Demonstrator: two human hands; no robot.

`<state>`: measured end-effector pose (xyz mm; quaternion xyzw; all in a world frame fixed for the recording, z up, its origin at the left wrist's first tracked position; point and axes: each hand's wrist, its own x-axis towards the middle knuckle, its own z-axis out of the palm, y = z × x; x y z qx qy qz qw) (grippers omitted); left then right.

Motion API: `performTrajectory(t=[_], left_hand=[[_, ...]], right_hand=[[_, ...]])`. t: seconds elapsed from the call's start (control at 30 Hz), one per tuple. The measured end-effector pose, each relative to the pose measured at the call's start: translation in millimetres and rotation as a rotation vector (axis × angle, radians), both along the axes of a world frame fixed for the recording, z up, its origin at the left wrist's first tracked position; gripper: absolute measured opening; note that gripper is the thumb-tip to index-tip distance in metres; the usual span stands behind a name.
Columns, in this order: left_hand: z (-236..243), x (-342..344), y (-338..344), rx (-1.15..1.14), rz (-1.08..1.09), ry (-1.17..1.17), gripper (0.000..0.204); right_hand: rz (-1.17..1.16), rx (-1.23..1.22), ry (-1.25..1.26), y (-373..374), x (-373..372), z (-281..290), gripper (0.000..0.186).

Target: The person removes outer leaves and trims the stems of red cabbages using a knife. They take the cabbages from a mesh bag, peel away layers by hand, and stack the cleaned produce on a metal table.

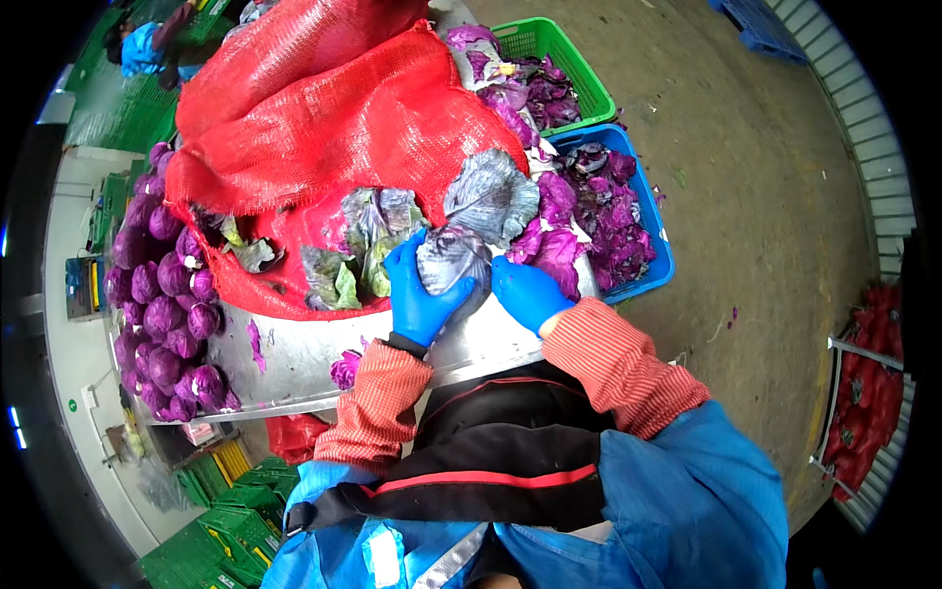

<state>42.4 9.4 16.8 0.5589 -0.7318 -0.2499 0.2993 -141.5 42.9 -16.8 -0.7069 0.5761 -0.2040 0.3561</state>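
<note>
In blue gloves, both my hands work at the near edge of a metal table. My left hand is wrapped round the left and lower side of a red cabbage with dull purple-grey outer leaves. Close against its right side is my right hand, fingers curled inward; what they pinch is hidden. A large veined outer leaf lies just beyond the cabbage. Left of it, more cabbages in green-grey leaves sit at the mouth of a red mesh sack. Bright purple loose leaves lie beside my right hand.
Peeled purple cabbages are piled along the table's left end. Off the right edge stand a blue crate and a green crate, both full of purple leaves. Green crates are stacked at lower left; filled red sacks stand far right.
</note>
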Motion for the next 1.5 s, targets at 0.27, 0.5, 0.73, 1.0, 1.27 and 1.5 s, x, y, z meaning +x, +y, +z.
performTrajectory(t=[0.27, 0.5, 0.73, 1.0, 1.27, 1.5], left_hand=[[-7, 11, 4, -0.092, -0.159, 0.104, 0.077], [-25, 29, 24, -0.162, -0.113, 0.158, 0.083], [-6, 57, 66, 0.29, 0.154, 0.452, 0.074], [-40, 10, 48, 0.449, 0.137, 0.888, 0.066], [-6, -48, 57, 0.77, 0.136, 0.992, 0.08], [5, -46, 19, -0.009, -0.378, 0.114, 0.093]], right_hand=[[0.032, -0.094, 0.09, 3, 4, -31, 0.018], [-0.078, -0.034, 0.184, -5, 21, -38, 0.018], [-0.197, -0.062, 0.072, 37, -12, -64, 0.027], [-0.597, -0.085, 0.215, 9, -104, -14, 0.024], [-0.347, 0.083, -0.166, 25, -40, 30, 0.049], [-0.095, -0.125, -0.13, 13, -60, 4, 0.044]])
